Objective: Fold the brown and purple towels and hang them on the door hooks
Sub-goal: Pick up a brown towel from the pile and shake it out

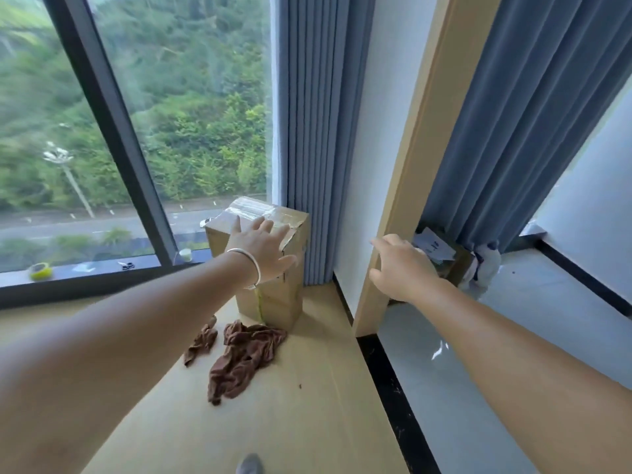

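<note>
Head view, single entry. Brown towel (244,357) is lying crumpled on the tan floor (307,405), just in front of a taped cardboard box (273,302); a smaller brown scrap (201,343) is lying just to its left. Left hand (261,249), wearing a silver bangle (248,265) at the wrist, is reaching forward with fingers (263,224) spread wide, over the box top; contact cannot be told. Right hand (398,268) is resting against the edge of a tan wooden door panel (410,165), fingers loosely curled; whether they are gripping it cannot be told. Blue curtains (307,131) are hanging behind box and panel. Green tape roll (41,271) is sitting on the window sill (102,273).
</note>
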A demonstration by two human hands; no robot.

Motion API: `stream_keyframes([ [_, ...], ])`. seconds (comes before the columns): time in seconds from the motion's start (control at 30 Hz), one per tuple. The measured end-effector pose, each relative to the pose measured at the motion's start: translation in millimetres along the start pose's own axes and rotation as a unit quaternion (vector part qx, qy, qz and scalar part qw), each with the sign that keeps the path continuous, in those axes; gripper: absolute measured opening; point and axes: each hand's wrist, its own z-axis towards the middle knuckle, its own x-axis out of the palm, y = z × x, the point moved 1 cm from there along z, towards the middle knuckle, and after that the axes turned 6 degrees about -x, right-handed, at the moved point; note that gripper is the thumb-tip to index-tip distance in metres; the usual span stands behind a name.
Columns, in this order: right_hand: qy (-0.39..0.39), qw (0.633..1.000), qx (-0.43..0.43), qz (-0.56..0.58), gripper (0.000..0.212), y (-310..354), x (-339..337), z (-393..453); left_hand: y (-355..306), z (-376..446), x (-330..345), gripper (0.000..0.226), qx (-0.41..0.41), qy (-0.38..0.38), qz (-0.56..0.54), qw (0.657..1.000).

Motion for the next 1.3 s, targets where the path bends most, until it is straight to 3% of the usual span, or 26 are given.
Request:
stream_keyframes([
  [0.23,0.066,0.995,-0.072,0.010,0.059,65,66,138,92,74,87,0.072,-0.066,0.060,-0.034,0.995],
  [0.63,0.280,0.951,-0.131,0.009,0.059,167,253,307,217,130,315,0.068,-0.169,0.231,-0.089,0.954],
  [1.07,0.451,0.873,-0.185,-0.037,0.060,178,584,357,183,67,610,0.067,-0.220,0.417,-0.156,0.868],
  [1.3,0.473,0.854,-0.212,-0.048,0.054,173,762,370,153,50,779,0.066,-0.225,0.447,-0.170,0.849],
])
